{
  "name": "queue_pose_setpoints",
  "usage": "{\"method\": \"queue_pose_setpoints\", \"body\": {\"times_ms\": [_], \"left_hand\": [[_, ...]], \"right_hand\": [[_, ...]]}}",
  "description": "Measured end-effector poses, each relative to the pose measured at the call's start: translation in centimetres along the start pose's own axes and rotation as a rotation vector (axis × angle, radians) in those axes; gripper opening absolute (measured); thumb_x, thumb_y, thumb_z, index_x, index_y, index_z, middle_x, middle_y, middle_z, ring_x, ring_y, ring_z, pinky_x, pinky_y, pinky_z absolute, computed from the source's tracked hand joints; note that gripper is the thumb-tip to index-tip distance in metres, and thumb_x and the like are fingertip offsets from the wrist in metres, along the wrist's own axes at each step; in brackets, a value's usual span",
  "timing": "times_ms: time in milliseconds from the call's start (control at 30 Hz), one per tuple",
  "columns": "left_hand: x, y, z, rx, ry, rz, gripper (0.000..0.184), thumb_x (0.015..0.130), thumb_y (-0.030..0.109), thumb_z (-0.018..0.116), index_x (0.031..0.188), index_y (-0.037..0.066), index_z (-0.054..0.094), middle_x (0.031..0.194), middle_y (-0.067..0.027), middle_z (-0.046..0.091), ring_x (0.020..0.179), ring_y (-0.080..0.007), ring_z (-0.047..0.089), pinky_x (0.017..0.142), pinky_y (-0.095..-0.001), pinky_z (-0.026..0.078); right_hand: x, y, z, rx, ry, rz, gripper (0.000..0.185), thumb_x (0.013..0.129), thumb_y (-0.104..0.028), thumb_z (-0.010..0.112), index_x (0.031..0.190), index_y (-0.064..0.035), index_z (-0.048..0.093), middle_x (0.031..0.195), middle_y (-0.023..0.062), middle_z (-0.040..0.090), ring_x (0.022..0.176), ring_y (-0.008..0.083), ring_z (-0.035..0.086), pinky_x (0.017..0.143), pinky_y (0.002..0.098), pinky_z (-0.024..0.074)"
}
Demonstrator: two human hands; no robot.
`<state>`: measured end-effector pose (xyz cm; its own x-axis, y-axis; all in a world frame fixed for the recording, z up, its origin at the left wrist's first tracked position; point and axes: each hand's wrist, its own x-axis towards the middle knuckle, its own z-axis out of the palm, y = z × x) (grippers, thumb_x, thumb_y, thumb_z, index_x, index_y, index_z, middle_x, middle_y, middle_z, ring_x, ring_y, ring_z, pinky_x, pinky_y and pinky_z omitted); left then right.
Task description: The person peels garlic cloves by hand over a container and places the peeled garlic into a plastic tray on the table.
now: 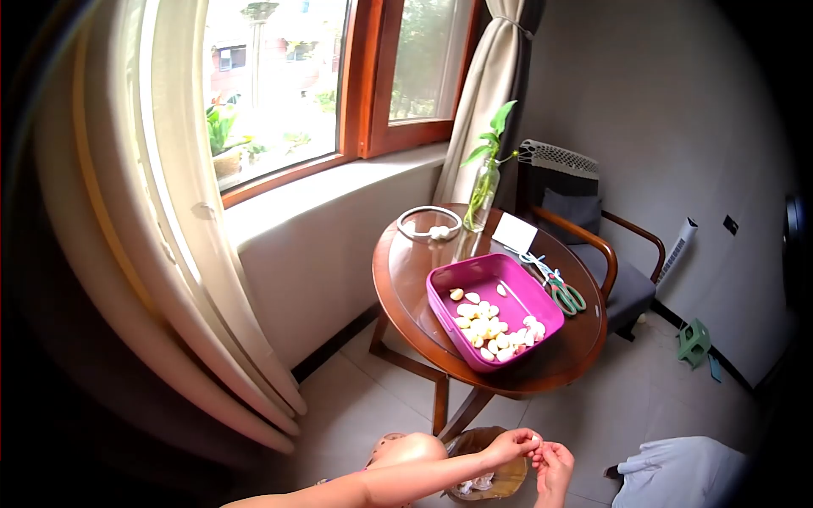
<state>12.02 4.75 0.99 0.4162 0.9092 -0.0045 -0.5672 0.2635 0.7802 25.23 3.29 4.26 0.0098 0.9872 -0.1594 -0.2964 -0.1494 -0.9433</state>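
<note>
My left hand (pixel 511 445) reaches in from the lower left with its fingers pinched together. Its fingertips meet those of my right hand (pixel 552 466), which is also curled closed. A small pale piece shows between them, likely a garlic clove (pixel 535 438), mostly covered by the fingers. Below my hands stands a round wooden-looking bin (pixel 508 483) with white papery skins (pixel 476 484) inside. On the table above, a magenta plastic tub (pixel 538 302) holds many garlic cloves (pixel 478 322), gathered toward its near side.
The round wooden table (pixel 394 292) also bears green-handled scissors (pixel 566 296), a white card (pixel 514 232), a white ring-shaped item (pixel 429 222) and a glass vase (pixel 483 199) with a plant. Behind are an armchair (pixel 622 262) and a green stool (pixel 693 341). White cloth (pixel 682 470) lies lower right.
</note>
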Motion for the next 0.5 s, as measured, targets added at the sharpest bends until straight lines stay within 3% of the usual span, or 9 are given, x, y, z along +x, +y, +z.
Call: {"method": "queue_pose_setpoints", "body": {"times_ms": [200, 333, 433, 500], "left_hand": [[-0.2, 0.1, -0.5, -0.058, 0.026, -0.084, 0.015, 0.087, 0.014, 0.049, 0.091, 0.000, 0.053, 0.081, -0.0004, 0.053, 0.075, -0.0063, 0.048, 0.072, -0.0187, 0.041], [0.2, -0.2, -0.7, -0.077, 0.029, -0.067, 0.016, 0.085, 0.014, 0.053, 0.095, 0.001, 0.051, 0.082, -0.0015, 0.055, 0.074, -0.0065, 0.051, 0.069, -0.0186, 0.042], [0.6, -1.0, -0.7, -0.067, 0.125, 0.069, 0.022, 0.083, 0.012, 0.056, 0.100, 0.002, 0.049, 0.079, -0.0034, 0.056, 0.071, -0.0070, 0.052, 0.065, -0.0193, 0.043], [0.2, -0.1, -0.1, 0.215, 0.257, 0.168, 0.024, 0.081, 0.008, 0.055, 0.103, 0.007, 0.047, 0.067, -0.0028, 0.053, 0.063, -0.0080, 0.051, 0.060, -0.0217, 0.044]], "right_hand": [[-0.9, -0.7, 1.3, -0.047, -0.039, 0.006, 0.006, 0.080, -0.003, 0.053, 0.079, 0.0020, 0.053, 0.064, 0.0076, 0.056, 0.049, 0.0116, 0.050, 0.044, 0.0199, 0.0408], [-0.9, -1.0, 0.7, -0.109, -0.117, 0.009, 0.012, 0.082, -0.008, 0.054, 0.087, 0.0029, 0.055, 0.073, 0.0074, 0.058, 0.058, 0.0113, 0.051, 0.051, 0.0200, 0.0405], [-1.1, -1.0, 1.4, -0.138, -0.087, -0.023, 0.014, 0.081, -0.008, 0.056, 0.088, 0.0028, 0.056, 0.074, 0.0071, 0.059, 0.061, 0.0105, 0.053, 0.053, 0.0196, 0.0425], [-1.1, -0.4, 1.7, -0.162, -0.019, -0.051, 0.013, 0.080, -0.009, 0.057, 0.088, 0.0020, 0.057, 0.073, 0.0064, 0.059, 0.059, 0.0105, 0.054, 0.053, 0.0197, 0.0428]]}}
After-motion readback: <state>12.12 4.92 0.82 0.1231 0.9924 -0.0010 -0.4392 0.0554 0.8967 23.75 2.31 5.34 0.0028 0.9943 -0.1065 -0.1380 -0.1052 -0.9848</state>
